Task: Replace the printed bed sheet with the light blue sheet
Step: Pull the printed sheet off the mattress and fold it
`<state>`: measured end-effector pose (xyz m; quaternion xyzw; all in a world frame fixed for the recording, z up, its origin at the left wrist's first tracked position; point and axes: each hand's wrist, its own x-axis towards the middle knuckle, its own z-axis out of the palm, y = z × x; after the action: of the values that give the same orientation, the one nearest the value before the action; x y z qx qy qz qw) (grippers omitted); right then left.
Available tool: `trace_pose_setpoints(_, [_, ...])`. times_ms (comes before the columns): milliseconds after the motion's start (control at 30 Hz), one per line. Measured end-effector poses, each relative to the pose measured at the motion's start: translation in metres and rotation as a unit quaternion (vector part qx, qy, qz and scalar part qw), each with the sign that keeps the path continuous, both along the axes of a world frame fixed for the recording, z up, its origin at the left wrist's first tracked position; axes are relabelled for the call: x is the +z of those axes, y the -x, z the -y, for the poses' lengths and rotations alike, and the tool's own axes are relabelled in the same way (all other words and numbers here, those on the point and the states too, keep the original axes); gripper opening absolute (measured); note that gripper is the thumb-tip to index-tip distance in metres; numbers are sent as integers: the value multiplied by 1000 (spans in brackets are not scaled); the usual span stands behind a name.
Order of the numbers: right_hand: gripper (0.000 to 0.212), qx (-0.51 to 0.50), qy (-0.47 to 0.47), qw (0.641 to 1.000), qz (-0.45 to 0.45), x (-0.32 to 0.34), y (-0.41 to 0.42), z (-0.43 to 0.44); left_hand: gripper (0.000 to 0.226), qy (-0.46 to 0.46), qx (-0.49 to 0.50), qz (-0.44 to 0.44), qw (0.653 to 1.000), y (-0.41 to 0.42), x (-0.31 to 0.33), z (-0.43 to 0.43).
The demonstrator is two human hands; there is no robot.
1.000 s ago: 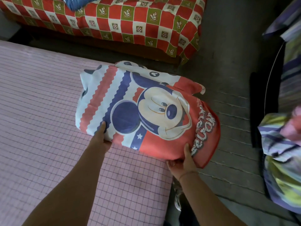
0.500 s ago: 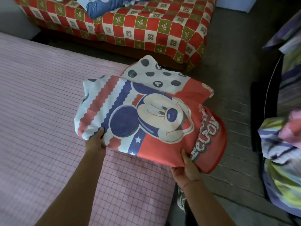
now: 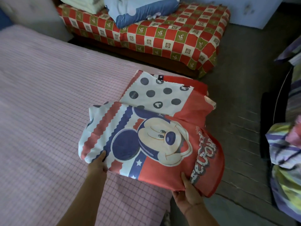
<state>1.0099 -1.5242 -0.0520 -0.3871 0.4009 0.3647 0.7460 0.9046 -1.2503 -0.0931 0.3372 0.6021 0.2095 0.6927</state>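
Note:
A folded printed sheet (image 3: 154,132), red, white and blue with a cartoon mouse face, lies on the corner of a bare pink checked mattress (image 3: 48,119). My left hand (image 3: 97,163) grips its near left edge, thumb on top. My right hand (image 3: 187,191) grips the near right red edge, thumb on top and fingers underneath. A dotted layer of the sheet (image 3: 159,93) lies unfolded behind the top fold. A light blue bundle of cloth (image 3: 138,8) rests on the far bed.
A second bed with a red and green checked cover (image 3: 171,36) stands behind, across a narrow gap. Dark brick floor (image 3: 241,111) runs along the right. Striped and colourful bedding (image 3: 286,152) is heaped at the right edge. A pale folded cloth (image 3: 79,4) lies on the far bed.
The sheet's top fold has slid toward me, exposing more of the dotted layer behind it. Both hands keep their grip on the near edge. The view has tilted up.

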Motion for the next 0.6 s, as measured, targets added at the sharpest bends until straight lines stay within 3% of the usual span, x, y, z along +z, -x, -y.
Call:
trace_pose_setpoints(67, [22, 0, -7, 1000, 8, 3, 19, 11, 38, -2, 5, 10, 1000, 23, 3, 13])
trace_pose_setpoints(200, [84, -7, -14, 999, 40, 9, 63, 39, 39, -11, -5, 22, 1000, 70, 11, 47])
trace_pose_setpoints(233, [82, -4, -9, 999, 40, 12, 75, 47, 39, -14, -9, 26, 1000, 83, 14, 55])
trace_pose_setpoints(333, [46, 16, 18, 999, 29, 22, 111, 68, 41, -19, -13, 25, 999, 122, 22, 76])
trace_pose_setpoints(467, [60, 46, 11, 998, 31, 33, 142, 82, 39, -28, -19, 32, 999, 155, 43, 90])
trace_pose_setpoints(600, [42, 31, -28, 998, 52, 46, 135, 83, 42, -42, 10, 64, 997, 149, 72, 90])
